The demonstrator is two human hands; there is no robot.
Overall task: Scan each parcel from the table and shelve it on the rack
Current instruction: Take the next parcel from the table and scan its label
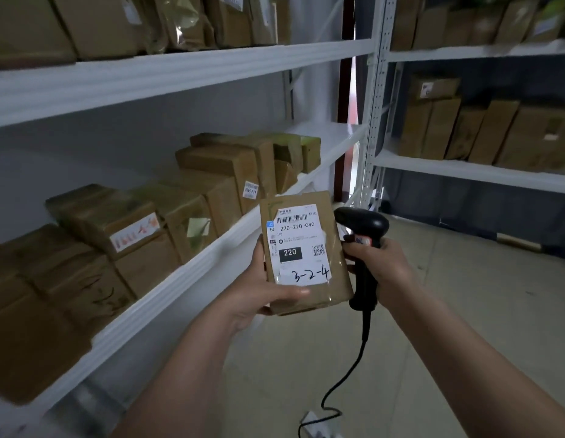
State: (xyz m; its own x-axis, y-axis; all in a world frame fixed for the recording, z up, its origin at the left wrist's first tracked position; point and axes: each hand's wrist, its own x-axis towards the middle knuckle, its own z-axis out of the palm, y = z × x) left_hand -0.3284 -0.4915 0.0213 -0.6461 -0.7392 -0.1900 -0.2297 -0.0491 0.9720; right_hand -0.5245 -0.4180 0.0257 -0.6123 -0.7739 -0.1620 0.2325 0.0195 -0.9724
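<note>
Head view shows two hands, one parcel in hand and one barcode scanner. The left hand [262,292] grips a brown cardboard parcel [306,251] from below, its fingers curled round the bottom edge and the thumb up the left side. The parcel stands nearly upright in the air, just right of the front edge of the middle shelf [186,273], near the scanner and not touching the rack. Its white shipping label [298,245] carries a barcode, the print "220-220 C40", a black box reading "220", a QR code and handwritten "3-2-4". The right hand [382,267] wraps its fingers round the grip of the black corded scanner [363,245], whose head sits just right of the parcel. About ten brown boxes [126,235] line the middle shelf, with bare shelf board at its far right end. Open floor [464,311] lies to the right.
</note>
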